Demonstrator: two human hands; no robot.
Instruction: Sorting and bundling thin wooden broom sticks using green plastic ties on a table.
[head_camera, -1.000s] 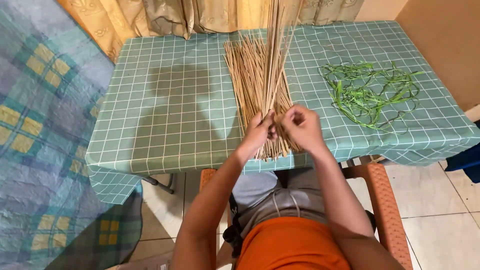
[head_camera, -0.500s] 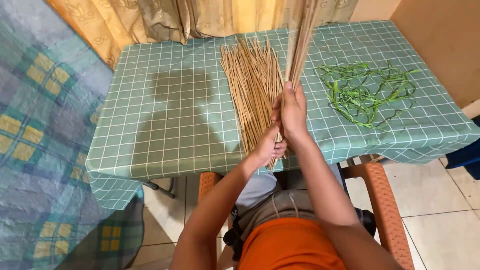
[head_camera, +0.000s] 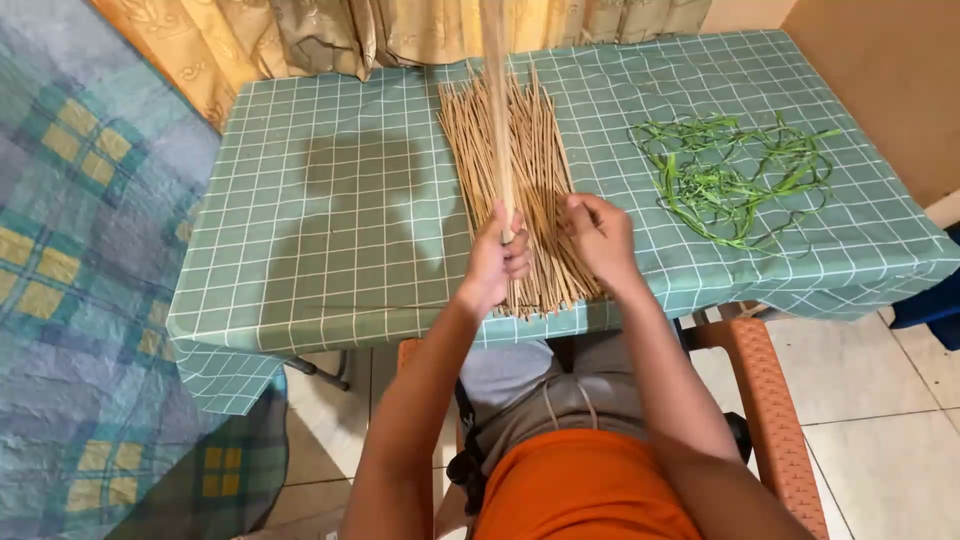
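Left hand (head_camera: 497, 262): fingers clamped on an upright bundle of thin tan sticks (head_camera: 496, 110), raised over the worktop covered in green checked cloth (head_camera: 330, 200). Right hand (head_camera: 602, 236): fingers curled together, pressing the flat layer of tan sticks (head_camera: 545, 200). Far right: loose green leaf strips (head_camera: 735, 175).

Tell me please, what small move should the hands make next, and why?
Probably the right hand should lift another stick from the flat pile of sticks and pass it to the left hand, because the left grips an upright bundle of sticks while the right already rests on the pile.
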